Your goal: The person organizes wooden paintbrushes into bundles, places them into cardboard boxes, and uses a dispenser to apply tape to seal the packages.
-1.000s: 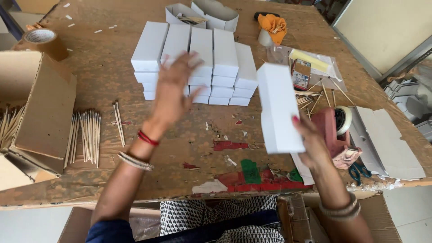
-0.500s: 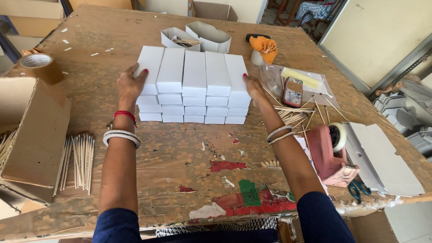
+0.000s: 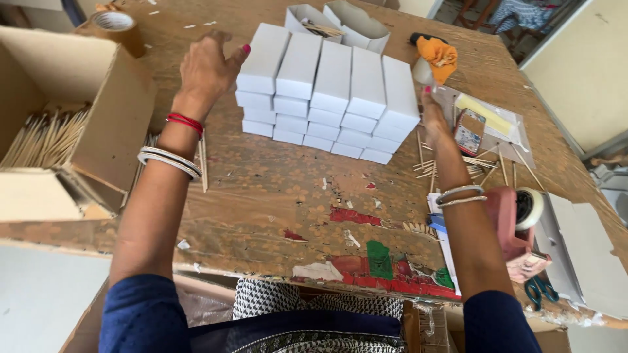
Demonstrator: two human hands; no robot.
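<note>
A block of slim white boxes (image 3: pixel 330 98) sits in the middle of the wooden desk (image 3: pixel 261 196), 5 columns across and about 4 layers deep, edges lined up fairly squarely. The left hand (image 3: pixel 208 68) is at the block's left end, fingers loosely spread and thumb raised, palm facing the top box of that column and just touching or barely off it. The right hand (image 3: pixel 433 111) is at the opposite end, fingers held together and flat against the side of the rightmost column. Neither hand grips anything; they bracket the stack from both ends.

These look like thin folded-card cartons, so I would judge them light, and easily dented at the corners if squeezed. The faces look smooth, and nothing binds the columns, so the layers could slide over one another and the block could split. The safest hold seems to be flat palms pressed on the 2 end faces, low enough to catch the bottom layers.

Around it: a brown cardboard box (image 3: pixel 72 117) with thin sticks (image 3: pixel 42 137) at the left, a tape roll (image 3: pixel 114 23) beyond it, 2 open white cartons (image 3: pixel 340 19) behind the block, an orange cloth (image 3: pixel 438 55), and a pink tape dispenser (image 3: pixel 517 222) at the right.
</note>
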